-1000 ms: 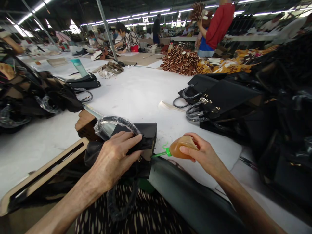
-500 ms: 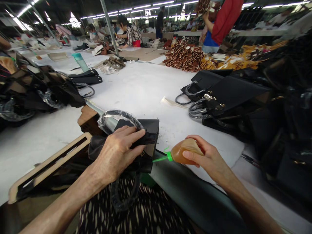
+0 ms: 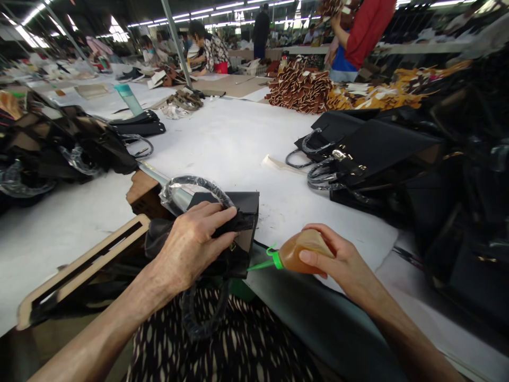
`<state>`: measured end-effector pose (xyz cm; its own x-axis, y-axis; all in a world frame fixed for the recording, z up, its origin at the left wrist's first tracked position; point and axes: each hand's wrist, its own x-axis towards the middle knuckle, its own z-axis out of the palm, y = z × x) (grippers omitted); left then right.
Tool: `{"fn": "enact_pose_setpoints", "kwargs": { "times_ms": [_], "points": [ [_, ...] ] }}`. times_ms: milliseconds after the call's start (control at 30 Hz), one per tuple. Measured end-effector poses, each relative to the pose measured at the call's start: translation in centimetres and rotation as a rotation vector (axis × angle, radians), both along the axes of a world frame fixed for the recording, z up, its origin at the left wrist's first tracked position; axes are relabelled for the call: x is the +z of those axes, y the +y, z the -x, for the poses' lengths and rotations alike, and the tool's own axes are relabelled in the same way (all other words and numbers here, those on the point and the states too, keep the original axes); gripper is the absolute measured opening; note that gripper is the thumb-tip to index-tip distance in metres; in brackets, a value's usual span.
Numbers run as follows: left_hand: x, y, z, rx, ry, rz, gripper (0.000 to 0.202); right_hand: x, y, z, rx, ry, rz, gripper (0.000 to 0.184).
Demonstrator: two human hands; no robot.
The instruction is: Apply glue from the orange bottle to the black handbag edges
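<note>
In front of me lies a black handbag (image 3: 248, 204), its loop handles wrapped in clear plastic. My left hand (image 3: 194, 239) presses down on it, thumb and fingers gripping its upper side near the base of one handle. A soft glue bottle (image 3: 296, 252) with amber contents and a green nozzle is squeezed in my right hand (image 3: 334, 254). The bottle is tilted, its nozzle tip at the lower right edge of the bag. Whether the tip touches the bag I cannot tell. The second handle (image 3: 204, 313) hangs down toward my lap.
Black handbags (image 3: 382, 154) are heaped on the right, and more (image 3: 67, 143) on the left. A tan-edged frame piece (image 3: 83, 270) lies left of my arm. Brown strips (image 3: 298, 87) are piled at the back, near a person in a red sleeve (image 3: 369, 32). A teal-lidded bottle (image 3: 129, 100) stands back left.
The nozzle tip has shifted slightly down and left along the bag's edge. My left hand keeps its hold on the bag. The view has moved a little.
</note>
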<state>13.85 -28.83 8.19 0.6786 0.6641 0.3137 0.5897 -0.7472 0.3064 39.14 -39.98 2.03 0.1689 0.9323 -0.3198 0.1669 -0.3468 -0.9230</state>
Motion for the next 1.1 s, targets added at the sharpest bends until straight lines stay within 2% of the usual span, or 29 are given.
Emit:
{"fn": "enact_pose_setpoints", "kwargs": {
  "times_ms": [167,400,633,800,867,933,1000,1100],
  "points": [
    [-0.4,0.2,0.1,0.012,0.01,-0.008,0.029,-0.3,-0.1,-0.1,0.004,0.018,0.017,0.039],
    [-0.4,0.7,0.0,0.003,-0.011,0.003,0.029,-0.5,0.0,0.1,0.033,0.088,0.044,0.027],
    [-0.2,1.7,-0.2,0.033,-0.055,0.077,0.028,-1.4,-0.3,0.2,0.058,0.226,0.14,0.033],
    [0.7,3.1,0.1,0.098,-0.137,0.197,0.027,-2.0,-0.5,1.4,0.065,0.494,0.206,0.038],
    [1.2,3.8,0.4,0.15,-0.185,0.261,0.027,-2.1,-0.7,2.3,-0.009,0.606,0.273,0.039],
    [1.7,4.5,1.0,0.205,-0.225,0.345,0.029,-2.0,-0.8,3.2,-0.166,0.736,0.368,0.039],
    [2.2,5.2,1.6,0.266,-0.247,0.427,0.035,-1.3,-0.6,4.0,-0.261,0.919,0.411,0.035],
    [2.7,6.3,2.6,0.321,-0.295,0.468,0.041,1.3,0.5,4.6,-0.179,1.126,0.324,0.022]
  ]
}}
